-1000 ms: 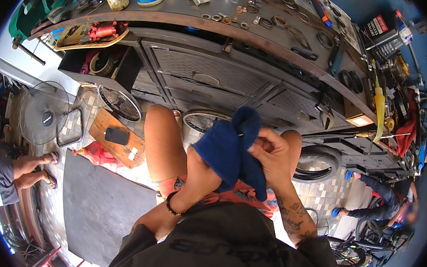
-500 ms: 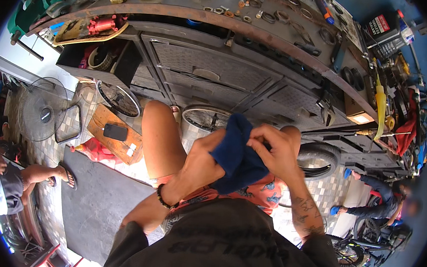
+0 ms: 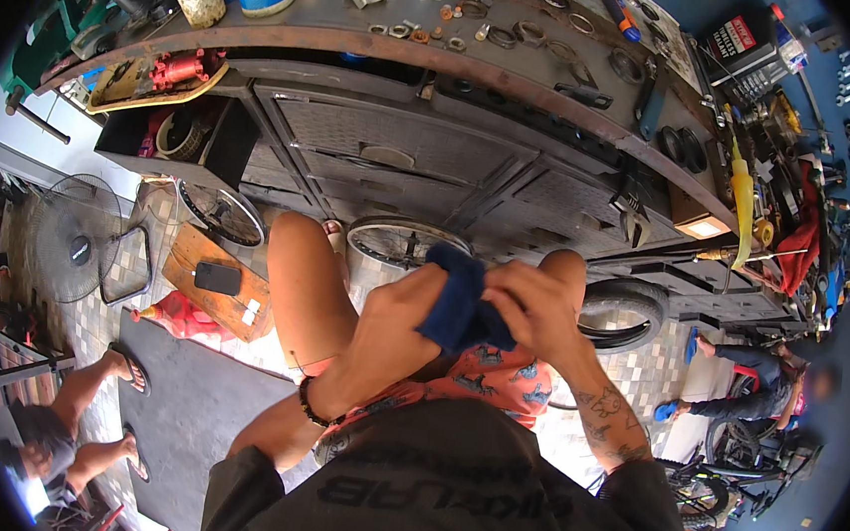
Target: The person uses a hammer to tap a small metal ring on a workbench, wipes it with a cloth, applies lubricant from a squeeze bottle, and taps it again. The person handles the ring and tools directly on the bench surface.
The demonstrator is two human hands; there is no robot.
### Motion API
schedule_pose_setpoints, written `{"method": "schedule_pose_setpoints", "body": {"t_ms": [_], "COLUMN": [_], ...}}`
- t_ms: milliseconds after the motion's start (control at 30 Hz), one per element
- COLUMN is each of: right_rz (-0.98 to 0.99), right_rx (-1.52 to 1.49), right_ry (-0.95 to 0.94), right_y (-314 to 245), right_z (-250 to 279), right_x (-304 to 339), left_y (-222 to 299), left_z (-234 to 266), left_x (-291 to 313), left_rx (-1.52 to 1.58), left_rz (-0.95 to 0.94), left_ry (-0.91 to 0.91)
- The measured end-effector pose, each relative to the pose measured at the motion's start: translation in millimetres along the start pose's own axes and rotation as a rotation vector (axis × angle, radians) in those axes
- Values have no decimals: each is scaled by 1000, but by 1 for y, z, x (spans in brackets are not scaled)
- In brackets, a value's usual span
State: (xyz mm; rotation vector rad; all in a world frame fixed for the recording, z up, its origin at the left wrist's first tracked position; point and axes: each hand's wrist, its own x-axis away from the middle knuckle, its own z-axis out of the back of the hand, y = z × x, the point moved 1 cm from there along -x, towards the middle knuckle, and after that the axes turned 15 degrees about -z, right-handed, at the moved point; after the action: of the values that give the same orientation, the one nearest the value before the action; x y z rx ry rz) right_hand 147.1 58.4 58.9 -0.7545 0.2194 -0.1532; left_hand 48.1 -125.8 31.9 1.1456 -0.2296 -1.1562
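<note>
A dark blue cloth is bunched up between my two hands, above my lap. My left hand is closed around its left side, with the back of the hand facing up. On the other side, my right hand pinches the cloth's right edge between thumb and fingers. The folds hide whether anything lies inside the cloth. Below it are my orange patterned shorts.
A workbench with washers, rings and tools stands ahead, above dark drawers. Bicycle wheel and tyre are under it. Left are a phone on a wooden board, a fan and a seated person; another sits right.
The cloth has been gathered into a smaller bunch, and my hands sit slightly lower around it. The person at the left has shifted, with both feet now showing. My view has tilted slightly.
</note>
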Motion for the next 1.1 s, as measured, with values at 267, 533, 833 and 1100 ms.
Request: {"method": "schedule_pose_setpoints", "body": {"t_ms": [267,533,833,1100], "right_rz": [112,61,-281,-383], "right_rx": [105,12,-273,-613], "right_ry": [-26,-135,-29,151], "right_y": [24,9,31,7], "right_z": [0,-13,-39,-52], "right_x": [15,8,25,18], "left_y": [3,-16,-24,-16], "left_z": [-3,-10,-10,-7], "left_x": [-3,13,17,20], "left_rx": [-229,35,292,545], "left_rz": [28,-117,37,209], "left_ry": [-311,-89,158,304]}}
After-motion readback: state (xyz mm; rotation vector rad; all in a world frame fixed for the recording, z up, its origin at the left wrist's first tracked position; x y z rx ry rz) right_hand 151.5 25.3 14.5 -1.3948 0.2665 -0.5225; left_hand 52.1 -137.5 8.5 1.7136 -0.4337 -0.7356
